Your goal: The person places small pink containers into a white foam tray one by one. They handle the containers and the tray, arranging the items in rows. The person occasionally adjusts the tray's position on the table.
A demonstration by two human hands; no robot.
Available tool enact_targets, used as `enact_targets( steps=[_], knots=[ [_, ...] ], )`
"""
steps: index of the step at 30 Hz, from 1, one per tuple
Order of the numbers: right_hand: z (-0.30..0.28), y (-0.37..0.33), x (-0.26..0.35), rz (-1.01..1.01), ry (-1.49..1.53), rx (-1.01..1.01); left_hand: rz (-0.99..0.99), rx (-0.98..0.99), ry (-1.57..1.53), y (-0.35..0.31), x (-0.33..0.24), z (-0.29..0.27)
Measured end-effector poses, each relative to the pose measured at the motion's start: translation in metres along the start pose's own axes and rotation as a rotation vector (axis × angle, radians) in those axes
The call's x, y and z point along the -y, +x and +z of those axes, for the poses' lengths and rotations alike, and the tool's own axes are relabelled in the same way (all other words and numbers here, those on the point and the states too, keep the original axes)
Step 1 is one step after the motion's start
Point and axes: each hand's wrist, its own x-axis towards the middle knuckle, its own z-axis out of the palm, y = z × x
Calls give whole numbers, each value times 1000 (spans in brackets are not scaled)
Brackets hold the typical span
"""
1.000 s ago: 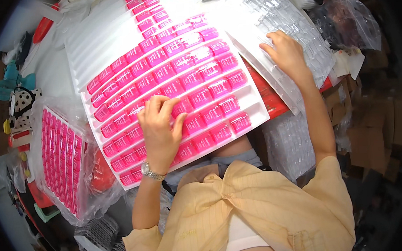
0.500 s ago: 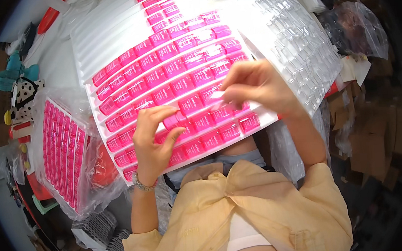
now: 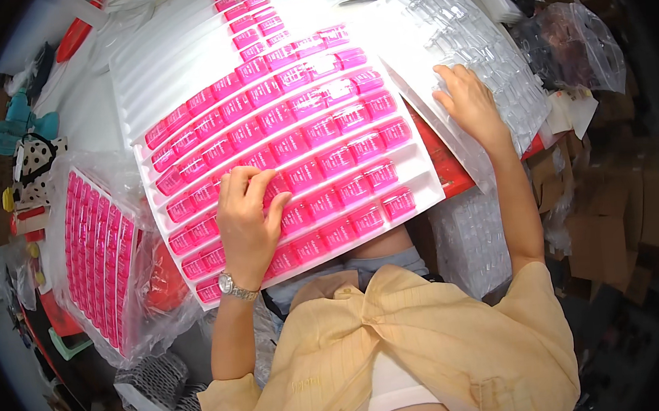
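A white ridged tray (image 3: 417, 175) carries rows of small shiny pink containers (image 3: 291, 143) with pale printing. My left hand (image 3: 247, 223) lies over the nearer rows, its curled fingers and thumb closed around a pink container (image 3: 276, 185) that sits in line with its row. To the right, small clear plastic pieces (image 3: 491, 64) lie close together on a white sheet. My right hand (image 3: 474, 107) is over the left part of these pieces, thumb and forefinger apart, and nothing plainly shows between them.
A second set of pink containers (image 3: 100, 256) in clear plastic wrap leans at the left. Red surface (image 3: 434, 148) shows between the tray and the clear pieces. Cardboard boxes (image 3: 612, 208) stand at the right; a clear bag (image 3: 574, 47) lies at the far right.
My right hand has moved from beside the left hand, where it held something small and pale, over to the clear pieces. The left hand has lowered its pink container into the row.
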Motion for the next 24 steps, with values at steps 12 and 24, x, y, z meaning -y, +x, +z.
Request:
enact_targets(
  steps=[12,24],
  knots=[
    [-7,7,-13,62,423,-80,214,74,155,17,-84,65],
    [-41,-63,81,-246,1042,-302,-144,3,-967,16,-78,67]
  ],
)
